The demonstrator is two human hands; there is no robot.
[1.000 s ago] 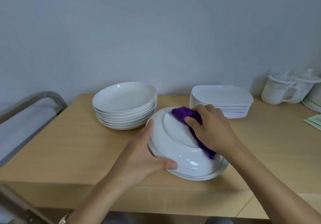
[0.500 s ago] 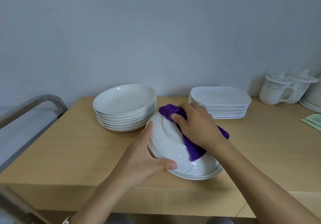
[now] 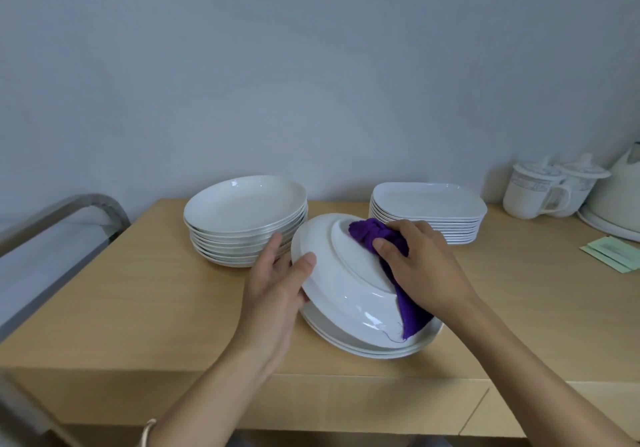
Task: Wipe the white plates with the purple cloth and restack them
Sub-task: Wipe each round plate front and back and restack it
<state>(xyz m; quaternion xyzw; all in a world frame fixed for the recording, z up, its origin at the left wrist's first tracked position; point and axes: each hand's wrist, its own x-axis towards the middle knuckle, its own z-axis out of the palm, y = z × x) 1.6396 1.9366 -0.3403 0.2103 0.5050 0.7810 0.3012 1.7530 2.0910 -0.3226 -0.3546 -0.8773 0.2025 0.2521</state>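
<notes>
A white plate [image 3: 341, 275] is tilted upside down, its underside toward me, over a short stack of white plates [image 3: 377, 350] near the table's front. My left hand [image 3: 277, 283] grips its left rim, thumb on the underside. My right hand [image 3: 420, 266] holds the bunched purple cloth [image 3: 372, 235] against the plate's foot ring; a tail of the cloth hangs down to the lower rim. A tall stack of round white plates [image 3: 244, 218] stands behind on the left.
A stack of squarish white plates [image 3: 427, 211] sits at the back, right of centre. Lidded mugs [image 3: 535, 192] and a white kettle [image 3: 620, 197] stand at far right, with green packets [image 3: 614, 252] nearby. A metal rail [image 3: 65, 211] lies left of the wooden table [image 3: 138, 294].
My left hand has shifted up the plate's left rim. My right hand has moved the cloth across the plate's underside, and the tail now hangs toward the lower rim.
</notes>
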